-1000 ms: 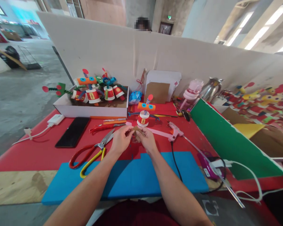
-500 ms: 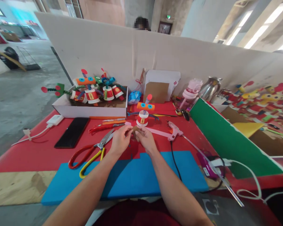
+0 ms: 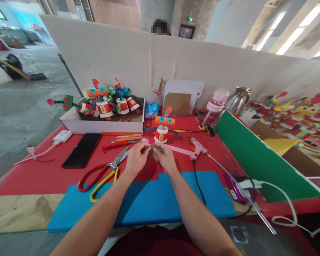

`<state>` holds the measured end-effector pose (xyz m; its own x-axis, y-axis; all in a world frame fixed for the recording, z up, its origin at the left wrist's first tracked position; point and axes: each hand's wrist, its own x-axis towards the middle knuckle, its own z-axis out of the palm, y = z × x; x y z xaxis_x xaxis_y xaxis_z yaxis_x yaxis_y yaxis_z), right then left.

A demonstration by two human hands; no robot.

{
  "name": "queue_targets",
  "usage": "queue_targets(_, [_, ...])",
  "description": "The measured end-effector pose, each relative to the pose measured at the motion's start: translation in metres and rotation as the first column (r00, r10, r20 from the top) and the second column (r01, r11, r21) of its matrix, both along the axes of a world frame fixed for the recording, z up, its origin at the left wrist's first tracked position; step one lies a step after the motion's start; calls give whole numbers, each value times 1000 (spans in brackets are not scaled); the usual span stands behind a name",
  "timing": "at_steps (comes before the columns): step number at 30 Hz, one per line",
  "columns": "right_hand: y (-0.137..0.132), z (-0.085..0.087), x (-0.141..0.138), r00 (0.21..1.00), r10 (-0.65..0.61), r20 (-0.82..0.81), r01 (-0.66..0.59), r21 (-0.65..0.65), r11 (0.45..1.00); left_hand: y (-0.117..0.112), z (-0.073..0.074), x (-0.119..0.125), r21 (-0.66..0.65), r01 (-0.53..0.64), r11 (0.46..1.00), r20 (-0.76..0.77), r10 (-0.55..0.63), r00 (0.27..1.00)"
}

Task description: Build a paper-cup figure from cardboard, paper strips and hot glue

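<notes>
My left hand (image 3: pixel 136 158) and my right hand (image 3: pixel 165 159) meet over the red table (image 3: pixel 42 170), both pinched on a small brown cardboard piece (image 3: pixel 155 149). Just beyond the fingers stands a paper-cup robot figure (image 3: pixel 162 129) with an orange head and blue pipe-cleaner arms. A blue foam sheet (image 3: pixel 149 201) lies under my forearms. Red-and-yellow-handled scissors (image 3: pixel 104 174) lie left of my left hand. A pink hot glue gun (image 3: pixel 198 148) rests right of my right hand.
A white box (image 3: pixel 104 122) holds several finished cup figures at the back left. A black phone (image 3: pixel 82 149) and a white charger (image 3: pixel 62 135) lie left. A green board (image 3: pixel 258 161), pink bottle (image 3: pixel 216 105), metal kettle (image 3: pixel 237 99) and power strip (image 3: pixel 237 190) are right. A person sits behind the partition.
</notes>
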<state>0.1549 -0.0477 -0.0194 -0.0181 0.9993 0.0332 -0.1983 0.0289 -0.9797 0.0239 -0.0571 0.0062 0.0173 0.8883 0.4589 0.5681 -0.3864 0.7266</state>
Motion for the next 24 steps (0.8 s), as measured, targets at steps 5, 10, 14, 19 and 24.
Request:
queue_targets(5, [-2,3,-1,998,-62,18,63,-41,997,-3,-2,2,59,23,998,-56,-20,998])
queue_targets(10, [-6,7,-2,997,-70,-38,65,-122,990,-10,-5,9,157,127,979,-323,-71,944])
queue_targets(14, [-5,9,0,994,-81,-68,73,-124,990,-9,-5,9,114,122,986,-238,-92,967])
queue_targets(19, [-2,11,4,986,46,-160,-64,-108,992,0,-2,1,-24,-45,999,65,46,997])
queue_targets(24, [-3,10,5,985,82,-154,-101,-118,988,-1,0,1,-54,0,999,92,5,996])
